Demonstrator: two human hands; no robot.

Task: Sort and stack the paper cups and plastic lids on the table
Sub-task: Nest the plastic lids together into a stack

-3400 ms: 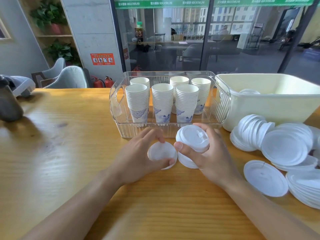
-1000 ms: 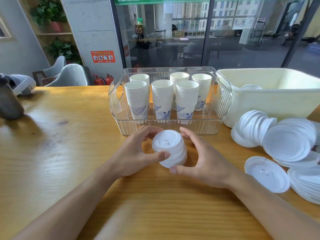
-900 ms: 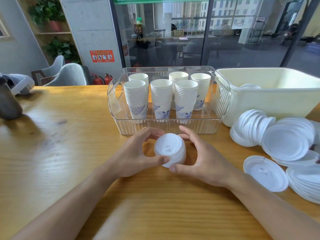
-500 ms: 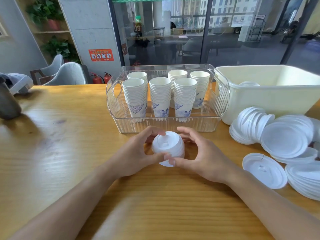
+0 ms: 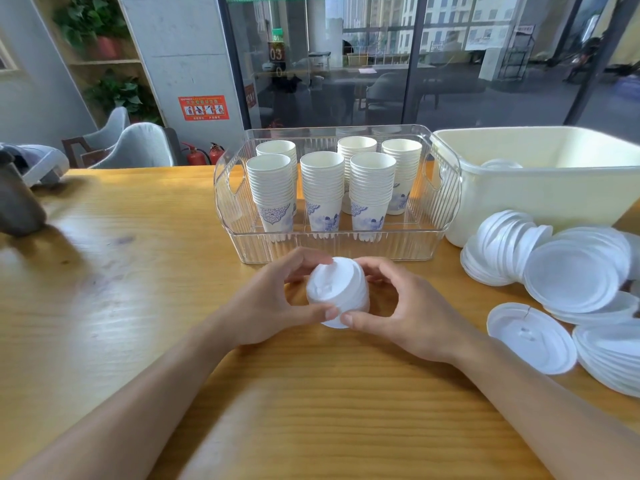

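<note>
Lids, nested into a short white stack (image 5: 336, 292), sit between the person's two hands just in front of the clear bin (image 5: 337, 249), low over the wooden surface (image 5: 138, 271); whether the bottom lid touches the wood I cannot tell. The stack's long axis runs top to bottom but leans, its flat top tipped up and toward the left, with the wider rims toward the surface. The left hand (image 5: 266, 303) curls round the stack's left side, thumb tip on the near rim and fingers over the far edge. The right hand (image 5: 405, 313) grips the other side the same way, its thumb tip meeting the left thumb at the near rim.

Inside the clear bin stand six upright columns of paper cups (image 5: 323, 192), mouths up, blue print on the lowest ones. To the right sits a cream tub (image 5: 540, 199) with one lid showing inside it. More loose lids (image 5: 575, 275) lie piled on the surface in front of the tub, some fanned on edge, others flat. A single lid (image 5: 531, 337) lies nearest the right forearm.
</note>
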